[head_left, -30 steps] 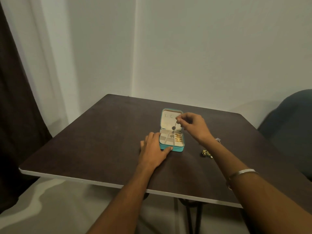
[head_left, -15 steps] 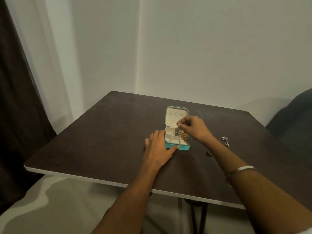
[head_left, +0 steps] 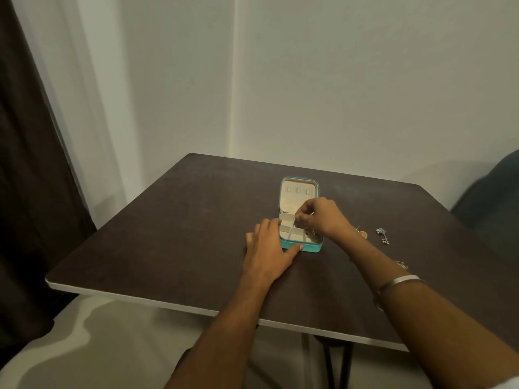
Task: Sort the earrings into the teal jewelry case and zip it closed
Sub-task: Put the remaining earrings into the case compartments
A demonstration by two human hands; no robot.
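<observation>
Teal jewelry case [head_left: 301, 246]: open on the dark table [head_left: 174, 234], near its middle; lid upright at the far side, cream lining with three small tabs; base split into cream compartments, the left ones bare, gold earrings [head_left: 311, 233] lying in the right-hand section.

Left hand [head_left: 268, 249]: palm down on the table, just left of the case; fingers fairly straight and slightly apart, their tips at the left wall of the base; thumb laid along the near front wall, touching it.

Right hand [head_left: 320, 216]: over the far right part of the base, fingers curled with thumb and fingertips drawn together above the middle dividers. Whether an earring sits in that pinch cannot be told; the spot is too small and dim.

Silver bangle [head_left: 398, 284]: on the right forearm.

Loose items on the table, right of the case and apart from both hands: a gold earring [head_left: 363, 234] just beyond the right wrist; a silver-blue drop earring [head_left: 382, 235] farther right; a thin wire piece [head_left: 402, 264] nearer the front edge.
</observation>
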